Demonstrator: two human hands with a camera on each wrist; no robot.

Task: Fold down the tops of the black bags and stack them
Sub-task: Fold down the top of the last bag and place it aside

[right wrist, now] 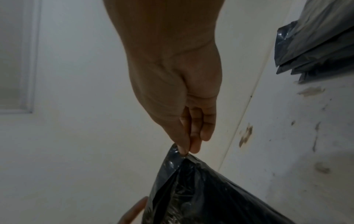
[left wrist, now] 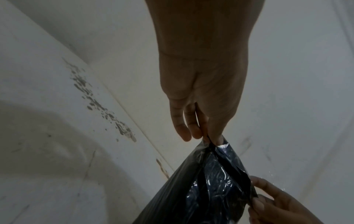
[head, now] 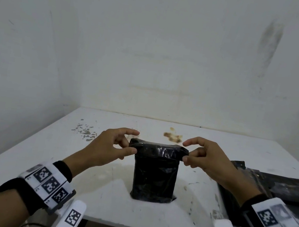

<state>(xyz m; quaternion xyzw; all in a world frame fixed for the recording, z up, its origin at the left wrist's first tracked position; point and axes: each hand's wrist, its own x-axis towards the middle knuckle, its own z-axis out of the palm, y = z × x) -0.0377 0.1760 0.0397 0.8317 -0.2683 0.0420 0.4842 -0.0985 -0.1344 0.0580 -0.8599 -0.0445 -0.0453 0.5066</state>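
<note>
left hand (head: 113, 146) and right hand (head: 205, 158) each pinch the crinkled, glossy folded top of the upright black bag (head: 154, 179).

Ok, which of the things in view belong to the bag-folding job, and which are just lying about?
Part of the job:
- black bag, standing on the table, top folded over
- left hand and right hand, pinching its top corners
- pile of black bags, lying flat at the right

Just lying about:
- white table
- brown stain

A bare, plain workroom: scuffed white plaster walls (head: 154, 46) meet in a corner behind a stained, paint-chipped white table (head: 226, 147).
</note>
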